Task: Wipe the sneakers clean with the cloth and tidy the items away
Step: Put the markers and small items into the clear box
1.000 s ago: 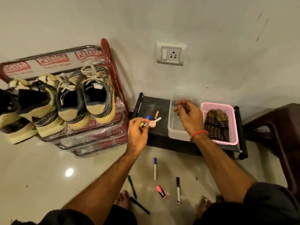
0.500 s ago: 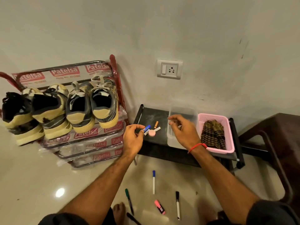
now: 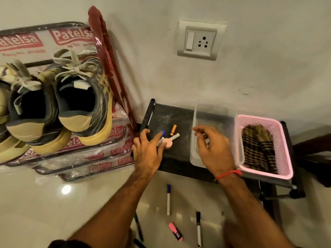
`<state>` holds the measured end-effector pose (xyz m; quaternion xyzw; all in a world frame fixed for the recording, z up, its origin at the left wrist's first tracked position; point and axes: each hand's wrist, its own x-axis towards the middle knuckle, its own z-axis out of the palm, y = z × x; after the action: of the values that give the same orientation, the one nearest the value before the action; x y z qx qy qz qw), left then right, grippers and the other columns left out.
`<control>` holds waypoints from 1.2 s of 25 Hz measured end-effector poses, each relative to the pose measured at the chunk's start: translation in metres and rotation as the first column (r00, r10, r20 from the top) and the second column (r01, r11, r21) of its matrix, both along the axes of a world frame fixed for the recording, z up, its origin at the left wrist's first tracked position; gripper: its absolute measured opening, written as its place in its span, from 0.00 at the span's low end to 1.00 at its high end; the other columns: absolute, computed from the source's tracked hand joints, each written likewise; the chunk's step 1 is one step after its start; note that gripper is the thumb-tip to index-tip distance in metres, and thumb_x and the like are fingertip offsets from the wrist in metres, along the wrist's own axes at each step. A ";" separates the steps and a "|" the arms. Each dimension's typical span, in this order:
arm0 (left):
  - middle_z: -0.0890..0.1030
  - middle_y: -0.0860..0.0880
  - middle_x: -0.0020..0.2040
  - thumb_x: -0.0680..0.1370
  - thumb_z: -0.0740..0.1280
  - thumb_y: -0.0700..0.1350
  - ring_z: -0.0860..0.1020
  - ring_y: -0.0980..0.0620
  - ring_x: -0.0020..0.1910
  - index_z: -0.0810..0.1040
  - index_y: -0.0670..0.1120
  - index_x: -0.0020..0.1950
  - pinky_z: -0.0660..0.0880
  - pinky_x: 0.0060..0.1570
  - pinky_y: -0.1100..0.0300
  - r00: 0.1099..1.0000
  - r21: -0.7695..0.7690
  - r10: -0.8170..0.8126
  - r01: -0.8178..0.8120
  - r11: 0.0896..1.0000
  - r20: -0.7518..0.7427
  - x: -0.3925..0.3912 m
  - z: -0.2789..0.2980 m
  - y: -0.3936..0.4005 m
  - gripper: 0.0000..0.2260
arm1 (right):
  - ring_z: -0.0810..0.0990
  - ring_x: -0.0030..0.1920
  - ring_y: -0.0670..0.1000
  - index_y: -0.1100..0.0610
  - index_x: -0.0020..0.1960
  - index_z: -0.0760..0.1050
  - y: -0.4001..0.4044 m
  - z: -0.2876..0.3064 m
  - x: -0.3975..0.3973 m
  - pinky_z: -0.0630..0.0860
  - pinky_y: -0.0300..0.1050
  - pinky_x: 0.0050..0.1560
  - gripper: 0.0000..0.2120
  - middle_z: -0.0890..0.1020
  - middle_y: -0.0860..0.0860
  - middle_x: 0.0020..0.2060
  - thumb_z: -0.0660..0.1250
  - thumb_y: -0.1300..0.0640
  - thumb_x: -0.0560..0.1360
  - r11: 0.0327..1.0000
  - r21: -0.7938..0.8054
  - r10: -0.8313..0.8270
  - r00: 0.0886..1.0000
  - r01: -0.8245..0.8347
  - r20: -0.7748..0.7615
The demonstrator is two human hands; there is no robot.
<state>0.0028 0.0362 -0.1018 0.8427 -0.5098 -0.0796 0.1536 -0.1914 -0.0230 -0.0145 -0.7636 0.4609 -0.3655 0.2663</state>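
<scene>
Sneakers (image 3: pixel 59 108) sit on the rack (image 3: pixel 107 68) at the frame's left; the cloth (image 3: pixel 258 149) lies in the pink basket (image 3: pixel 268 120) at right. At centre, the left hand (image 3: pixel 148 153), grip closing on a blue marker (image 3: pixel 160 138), could knock neighbouring pens off the table (image 3: pixel 179 158); the right hand (image 3: pixel 213 151), grip released, hovers over the clear tub (image 3: pixel 195 133).

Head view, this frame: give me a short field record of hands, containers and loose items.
left hand: on the black shelf, fingers on a blue-capped marker
right hand: over the clear tub, holding nothing visible
pink basket: holds the striped cloth
sneakers: on the wrapped rack, left
floor: markers and a pink highlighter lying loose
</scene>
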 end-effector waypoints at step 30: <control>0.82 0.53 0.57 0.81 0.66 0.44 0.76 0.43 0.60 0.83 0.55 0.59 0.72 0.63 0.43 0.909 -0.177 -0.072 -0.002 0.984 -0.410 -0.040 0.003 -0.031 0.10 | 0.77 0.58 0.51 0.52 0.62 0.77 -0.039 0.010 -0.053 0.75 0.46 0.61 0.15 0.79 0.53 0.60 0.72 0.57 0.76 0.921 0.389 0.131 0.923 0.022 -0.362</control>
<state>-0.0373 0.0056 -0.0986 0.7806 -0.4858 -0.2148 0.3295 -0.2441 -0.0616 -0.0045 -0.7651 0.5448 -0.1046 0.3270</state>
